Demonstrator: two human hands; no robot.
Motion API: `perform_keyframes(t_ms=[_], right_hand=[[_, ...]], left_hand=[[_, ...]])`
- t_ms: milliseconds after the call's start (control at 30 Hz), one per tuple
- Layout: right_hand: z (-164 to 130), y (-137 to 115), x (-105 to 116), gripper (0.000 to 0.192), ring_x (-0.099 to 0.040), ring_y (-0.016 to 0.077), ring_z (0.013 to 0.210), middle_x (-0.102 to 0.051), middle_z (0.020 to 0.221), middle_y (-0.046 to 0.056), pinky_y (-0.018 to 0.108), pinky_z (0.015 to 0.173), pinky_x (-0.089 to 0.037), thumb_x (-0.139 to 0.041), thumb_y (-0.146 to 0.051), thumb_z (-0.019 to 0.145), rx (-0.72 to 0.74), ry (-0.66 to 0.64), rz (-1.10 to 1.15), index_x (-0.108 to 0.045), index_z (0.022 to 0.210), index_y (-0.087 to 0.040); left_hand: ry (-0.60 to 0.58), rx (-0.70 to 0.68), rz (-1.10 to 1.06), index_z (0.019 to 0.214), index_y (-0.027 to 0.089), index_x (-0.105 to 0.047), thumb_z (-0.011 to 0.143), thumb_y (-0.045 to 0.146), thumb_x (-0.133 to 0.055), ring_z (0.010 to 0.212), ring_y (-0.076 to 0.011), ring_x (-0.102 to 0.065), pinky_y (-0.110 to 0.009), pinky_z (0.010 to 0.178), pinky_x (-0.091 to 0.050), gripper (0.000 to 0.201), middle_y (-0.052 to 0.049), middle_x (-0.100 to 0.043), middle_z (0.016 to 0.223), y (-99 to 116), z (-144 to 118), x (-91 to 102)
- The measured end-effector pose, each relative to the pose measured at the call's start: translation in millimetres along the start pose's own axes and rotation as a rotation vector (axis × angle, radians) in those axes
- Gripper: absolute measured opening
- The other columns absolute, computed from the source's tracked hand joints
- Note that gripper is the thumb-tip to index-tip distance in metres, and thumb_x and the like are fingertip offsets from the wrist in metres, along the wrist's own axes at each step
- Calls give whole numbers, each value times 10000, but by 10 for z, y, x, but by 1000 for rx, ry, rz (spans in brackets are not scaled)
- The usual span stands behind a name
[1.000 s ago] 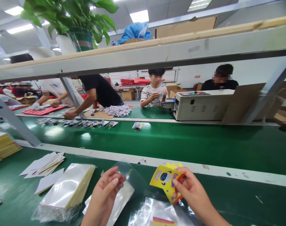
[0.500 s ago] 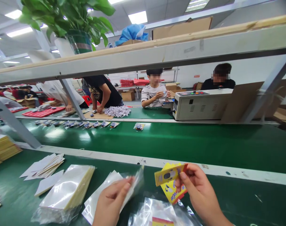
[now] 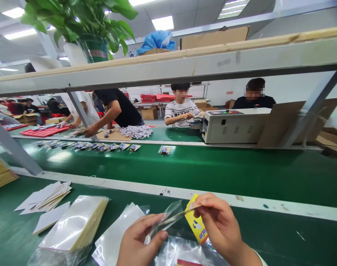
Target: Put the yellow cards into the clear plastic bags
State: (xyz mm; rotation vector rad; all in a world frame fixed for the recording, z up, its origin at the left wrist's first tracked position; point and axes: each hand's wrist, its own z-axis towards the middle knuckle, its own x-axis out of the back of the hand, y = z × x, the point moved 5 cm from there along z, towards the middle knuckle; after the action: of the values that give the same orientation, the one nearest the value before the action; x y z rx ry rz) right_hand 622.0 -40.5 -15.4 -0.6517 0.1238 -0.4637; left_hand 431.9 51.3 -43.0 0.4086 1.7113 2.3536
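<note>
Left hand (image 3: 142,242) pinches a clear bag (image 3: 164,221) by its lower part, thumb and fingers closed on the film. Right hand (image 3: 216,225) is closed on a yellow card (image 3: 195,223), fingertips at the card's top edge, which sits right at the bag mouth. Both are held just above the near edge of the bench (image 3: 282,232), about the middle.

How to do it well:
- Keep the bag mouth open. The film looks limp, so pinch one layer only with your left thumb, otherwise the card rides on top of both layers.
- Lead with one card corner, then square it up and slide it in flat.
- Hold the card by its edge so your fingers don't block the mouth.
- Push in line with the bag; a skewed card likely catches a side seam.

Spare bags (image 3: 74,229) sit in a stack toward the near-left, loose white cards (image 3: 46,194) beyond them. More film (image 3: 185,251) lies under your hands; don't snag it.
</note>
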Motion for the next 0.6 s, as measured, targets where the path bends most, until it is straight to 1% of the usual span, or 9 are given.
perform_keyframes(t_ms=[133, 267, 300, 367, 433, 467, 500, 533, 600], right_hand=[[32, -70, -33, 462, -607, 183, 888, -629, 974, 59, 333, 750, -537, -446, 39, 853, 166, -172, -198, -504, 1201, -259], [117, -163, -128, 393, -592, 181, 779, -649, 906, 53, 329, 688, -505, -420, 3, 861, 228, -279, -401, -548, 1142, -241], [136, -174, -173, 325, -593, 191, 796, -659, 929, 57, 347, 708, -500, -451, -55, 883, 209, -332, -465, -578, 1109, -251], [148, -177, -282, 180, -594, 263, 964, -659, 1094, 86, 441, 828, -486, -589, -297, 886, 153, -486, -578, -636, 1057, -274], [121, -163, -368, 352, -528, 352, 1147, -592, 1285, 109, 541, 950, -420, -691, -509, 782, 89, -636, -619, -673, 1058, -292], [100, -151, -383, 357, -515, 358, 1178, -574, 1318, 110, 543, 970, -411, -692, -513, 782, 47, -671, -598, -681, 1066, -296], [75, -131, -376, 279, -541, 329, 1156, -599, 1283, 105, 507, 955, -435, -659, -449, 830, -8, -675, -551, -686, 1061, -295], [44, -95, -350, 187, -589, 281, 1086, -642, 1198, 94, 447, 911, -472, -603, -351, 884, -81, -658, -487, -691, 1037, -288], [-48, 27, -251, 175, -651, 190, 868, -697, 955, 51, 315, 761, -517, -517, -208, 919, -273, -582, -336, -682, 947, -261]], left_hand=[[4, 27, 23, 802, 324, -814, 623, 459, -820, 816, -202, -736, -253, 795, -588, 224, -25, -801, 855, -24, 13, 39], [-13, 16, 83, 797, 319, -817, 632, 413, -816, 821, -210, -728, -262, 800, -581, 190, -32, -800, 847, 13, 34, 56], [-17, 17, 84, 796, 318, -817, 636, 416, -813, 822, -217, -728, -271, 800, -582, 188, -37, -800, 847, 27, 33, 50], [-27, 22, 81, 789, 318, -818, 649, 443, -800, 822, -232, -727, -298, 803, -584, 188, -50, -801, 848, 48, 17, 27], [-44, 28, 83, 778, 318, -819, 659, 488, -785, 825, -248, -726, -328, 819, -582, 211, -66, -802, 843, 42, -15, 5], [-64, 29, 69, 791, 316, -819, 645, 539, -777, 839, -260, -726, -345, 830, -579, 269, -76, -802, 852, 24, -31, 2], [-92, 23, 44, 825, 314, -818, 617, 620, -754, 871, -278, -725, -363, 847, -574, 375, -87, -802, 883, -2, -42, 11], [-117, 11, 24, 875, 311, -813, 585, 711, -709, 922, -298, -717, -383, 875, -563, 505, -96, -798, 935, -36, -44, 40], [-116, -8, 89, 991, 294, -786, 583, 818, -590, 1052, -328, -674, -417, 965, -507, 692, -108, -771, 1074, -138, -3, 185]])
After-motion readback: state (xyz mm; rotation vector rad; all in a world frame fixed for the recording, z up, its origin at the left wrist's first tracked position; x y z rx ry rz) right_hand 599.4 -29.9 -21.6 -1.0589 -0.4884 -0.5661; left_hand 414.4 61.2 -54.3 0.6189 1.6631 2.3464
